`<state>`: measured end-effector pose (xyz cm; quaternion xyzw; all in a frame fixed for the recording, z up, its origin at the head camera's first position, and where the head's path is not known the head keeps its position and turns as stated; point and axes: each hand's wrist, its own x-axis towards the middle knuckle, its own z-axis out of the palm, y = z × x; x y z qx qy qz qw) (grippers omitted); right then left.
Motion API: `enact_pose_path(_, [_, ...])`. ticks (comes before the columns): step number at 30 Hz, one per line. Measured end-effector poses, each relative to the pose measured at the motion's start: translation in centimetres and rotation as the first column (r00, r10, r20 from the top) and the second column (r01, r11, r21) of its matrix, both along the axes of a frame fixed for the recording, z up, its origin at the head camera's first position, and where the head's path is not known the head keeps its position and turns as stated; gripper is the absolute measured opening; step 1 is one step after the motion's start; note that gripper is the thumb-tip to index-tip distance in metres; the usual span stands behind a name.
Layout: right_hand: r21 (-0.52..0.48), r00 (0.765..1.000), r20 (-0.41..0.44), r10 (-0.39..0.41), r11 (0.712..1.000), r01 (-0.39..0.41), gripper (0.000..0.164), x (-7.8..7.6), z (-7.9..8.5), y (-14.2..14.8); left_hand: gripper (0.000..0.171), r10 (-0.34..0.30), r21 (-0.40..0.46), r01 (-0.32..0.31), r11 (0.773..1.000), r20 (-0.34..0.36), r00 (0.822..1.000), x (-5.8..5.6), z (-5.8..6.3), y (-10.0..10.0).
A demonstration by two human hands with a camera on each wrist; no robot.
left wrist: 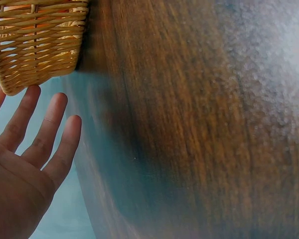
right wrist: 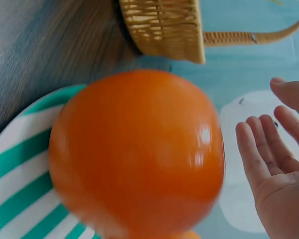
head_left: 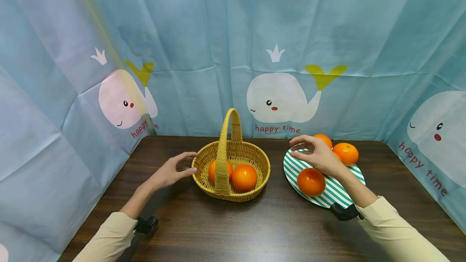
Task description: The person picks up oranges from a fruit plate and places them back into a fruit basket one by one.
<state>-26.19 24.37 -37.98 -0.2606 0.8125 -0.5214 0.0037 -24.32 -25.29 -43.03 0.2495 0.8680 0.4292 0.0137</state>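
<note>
A yellow wicker basket (head_left: 267,171) with a tall arched handle stands mid-table. Inside it lie two round orange fruits, one (head_left: 244,178) in front and another (head_left: 211,170) partly behind the handle. At the basket's left rim, my left hand (head_left: 171,172) has its fingertips and thumb right at the edge, fingers extended. My right hand (head_left: 320,157) hovers over a green-and-white striped plate (head_left: 295,172), fingers loosely bent with nothing between them. Below that hand sits a smooth, glossy, red-orange fruit (right wrist: 137,149) on the plate. Behind the hand, more orange fruits (head_left: 346,154) are partly hidden.
The dark wooden table (head_left: 233,233) runs back to a light-blue curtain (head_left: 189,31) printed with whales, which closes in the back and both sides. The basket's handle (head_left: 223,153) rises well above its rim. A dark band (head_left: 344,212) sits on the right wrist.
</note>
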Motion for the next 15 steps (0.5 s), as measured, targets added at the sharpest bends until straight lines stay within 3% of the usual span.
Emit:
enact_pose_path(9, [0.032,0.996,-0.082,-0.03,0.999,0.032,0.029,0.5,0.1,2.0,0.051,0.001,-0.003,-0.001,1.0,0.007,1.0,0.0,-0.1,-0.1])
enact_pose_path(15, [0.027,0.998,-0.034,-0.048,0.998,0.049,0.03,1.5,0.1,3.4,0.052,0.003,0.0,-0.003,1.0,0.017,1.0,0.0,0.0,-0.1])
